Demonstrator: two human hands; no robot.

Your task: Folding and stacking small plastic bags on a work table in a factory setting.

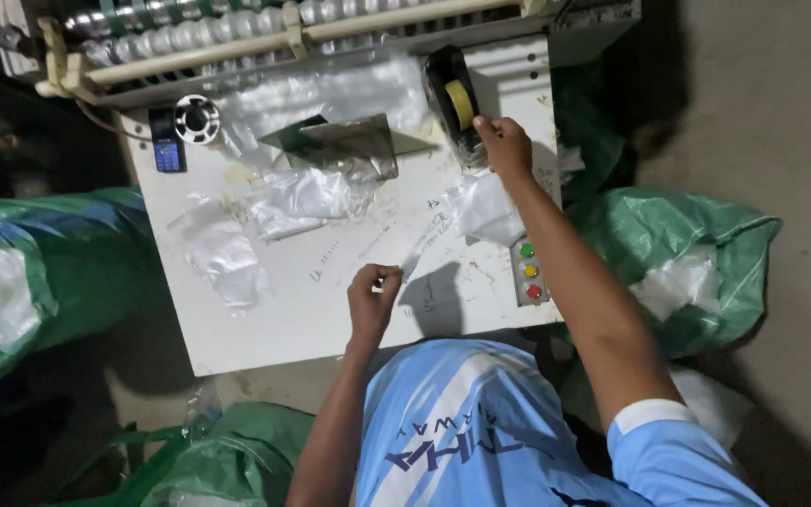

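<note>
Right hand [505,145] is up at the black tape dispenser with its yellowish roll of tape [460,103], fingertips closed on the tape's edge, and a crumpled clear plastic bag [486,208] lies just below that wrist on the white metal table [274,324]. Left hand [373,300] sits nearer the body, thumb and fingers pinched on a thin clear strip [407,267] (hard to make out). Three round buttons, green, yellow, red [529,272], sit between the arms, nearer the right forearm.

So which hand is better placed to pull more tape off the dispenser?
Right, most likely. The right hand already rests on the tape dispenser beside its yellow roll, while the left hand is back near the table's front edge, fingers pinched together.
</note>
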